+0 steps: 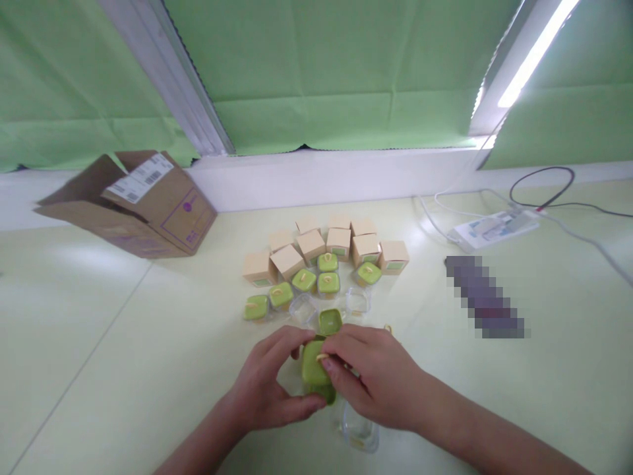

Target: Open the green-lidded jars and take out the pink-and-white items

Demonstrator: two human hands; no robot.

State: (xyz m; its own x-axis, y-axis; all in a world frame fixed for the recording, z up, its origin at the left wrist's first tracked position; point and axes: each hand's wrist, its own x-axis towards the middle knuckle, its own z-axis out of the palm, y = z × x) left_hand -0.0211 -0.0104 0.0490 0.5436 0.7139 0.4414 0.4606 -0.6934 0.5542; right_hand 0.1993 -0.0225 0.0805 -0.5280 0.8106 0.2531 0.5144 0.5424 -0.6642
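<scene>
A green square lid (314, 364) lies between my hands at the lower middle, with another green piece partly showing beneath it. My left hand (270, 386) grips its left side, fingertips at the top and thumb at the bottom. With thumb and forefinger, my right hand (373, 369) pinches a small yellow loop (323, 357) on the lid's top; the fingers hide part of it. Just beyond is an upturned green lid (330, 322). Near my right wrist sits a clear container (360, 429). Two more clear containers, one left (303, 309) and one right (357, 300), stand farther back.
Several lidded green containers (281, 295) form an arc, backed by several small cardboard boxes (339, 243). A large open carton (168, 211) stands at left. At right are a white power strip (494, 227) with cables and a blurred dark object (484, 297).
</scene>
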